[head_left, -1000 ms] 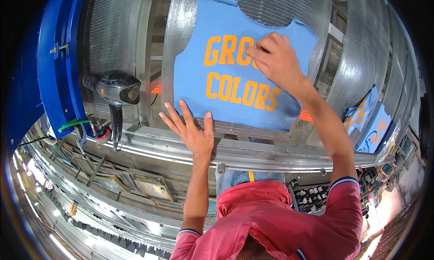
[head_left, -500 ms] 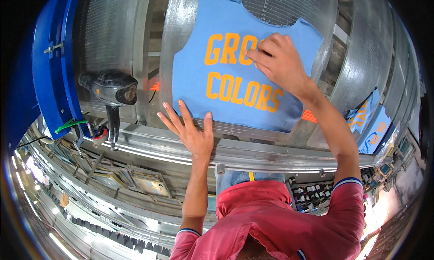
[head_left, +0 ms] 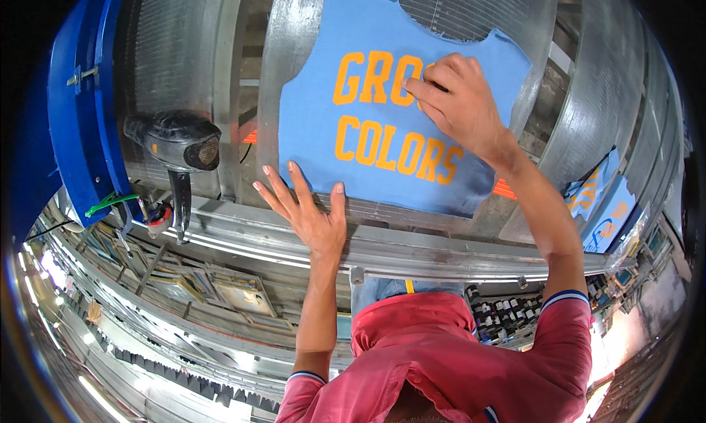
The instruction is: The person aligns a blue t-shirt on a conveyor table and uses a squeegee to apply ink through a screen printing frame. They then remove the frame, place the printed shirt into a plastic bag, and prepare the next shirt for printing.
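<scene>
Several fingers of the right hand (head_left: 465, 107) are bunching over orange lettering (head_left: 362, 79), any grasp being impossible to tell; the left hand's (head_left: 316, 223) are lying spread, empty. By the desk's (head_left: 288, 37) near edge, the blue cloth (head_left: 305, 129) is barely shifting, keeping work on that lettering.

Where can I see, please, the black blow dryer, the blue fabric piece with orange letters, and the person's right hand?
Black blow dryer (head_left: 170, 138): head view, on its body.
Blue fabric piece (head_left: 390, 110): head view, between its two letter rows.
Right hand (head_left: 463, 103): head view, on its back.
</scene>
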Available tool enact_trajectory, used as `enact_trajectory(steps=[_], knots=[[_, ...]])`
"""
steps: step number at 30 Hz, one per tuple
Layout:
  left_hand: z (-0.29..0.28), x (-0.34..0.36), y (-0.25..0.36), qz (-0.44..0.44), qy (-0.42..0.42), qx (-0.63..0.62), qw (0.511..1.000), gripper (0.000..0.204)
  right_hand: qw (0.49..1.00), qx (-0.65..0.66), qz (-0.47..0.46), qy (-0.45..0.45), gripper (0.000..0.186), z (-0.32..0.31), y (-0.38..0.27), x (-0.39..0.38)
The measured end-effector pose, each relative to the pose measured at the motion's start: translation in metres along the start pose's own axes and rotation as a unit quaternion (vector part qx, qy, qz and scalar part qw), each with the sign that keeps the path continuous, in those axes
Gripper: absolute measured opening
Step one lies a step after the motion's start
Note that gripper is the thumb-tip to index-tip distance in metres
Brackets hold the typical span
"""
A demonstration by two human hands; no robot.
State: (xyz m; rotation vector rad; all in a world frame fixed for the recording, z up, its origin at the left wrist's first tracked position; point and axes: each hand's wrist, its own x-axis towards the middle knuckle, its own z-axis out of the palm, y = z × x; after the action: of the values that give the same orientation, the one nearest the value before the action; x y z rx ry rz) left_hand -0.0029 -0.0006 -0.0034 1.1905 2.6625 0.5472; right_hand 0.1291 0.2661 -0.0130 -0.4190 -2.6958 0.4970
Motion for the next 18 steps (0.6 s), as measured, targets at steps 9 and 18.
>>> enact_trajectory(steps=[9,18], knots=[[0.0009,-0.0003,-0.0005,0.002,0.005,-0.001,1.0,0.069,1.0,0.007,0.006,0.01,0.02,0.002,-0.002,0.0001],[0.0015,-0.0014,-0.0013,-0.001,0.001,0.0,1.0,0.07,1.0,-0.019,-0.001,-0.005,0.024,-0.0007,-0.0037,-0.0013]])
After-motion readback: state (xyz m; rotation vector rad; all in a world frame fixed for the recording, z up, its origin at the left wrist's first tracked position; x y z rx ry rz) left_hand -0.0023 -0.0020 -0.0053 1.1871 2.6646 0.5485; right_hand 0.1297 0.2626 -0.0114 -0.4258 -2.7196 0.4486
